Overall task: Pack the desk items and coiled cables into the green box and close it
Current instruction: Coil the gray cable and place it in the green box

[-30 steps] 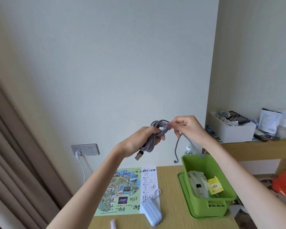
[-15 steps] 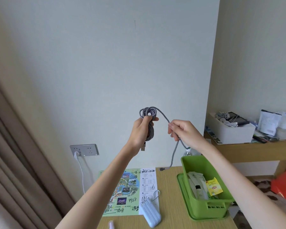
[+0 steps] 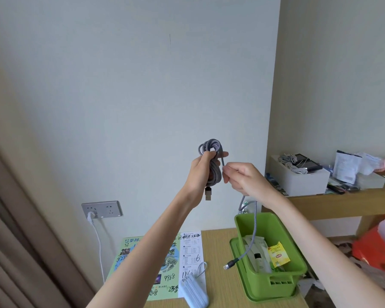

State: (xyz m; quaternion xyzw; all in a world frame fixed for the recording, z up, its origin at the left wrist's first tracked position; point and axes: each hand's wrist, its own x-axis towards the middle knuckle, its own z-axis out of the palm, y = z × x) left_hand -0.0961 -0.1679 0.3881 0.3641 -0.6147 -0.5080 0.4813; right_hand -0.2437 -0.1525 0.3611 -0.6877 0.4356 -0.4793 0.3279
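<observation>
Grey braided cable [image 3: 211, 145], part-coiled above the worktop [image 3: 216, 245].
Left hand [image 3: 198, 172] grips the coil; right hand [image 3: 242, 178] pinches the loose tail: wind snugly, then lower into green box [image 3: 276, 283].

Wall socket [image 3: 101, 210], brown curtain [image 3: 13, 252], white box [image 3: 302, 184] on shelf [image 3: 342, 203], red bag [image 3: 373, 250]

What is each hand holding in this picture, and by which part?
The left hand grips the coiled grey cable round the middle of its loops. The right hand pinches the cable's loose tail just beside the coil.
</observation>
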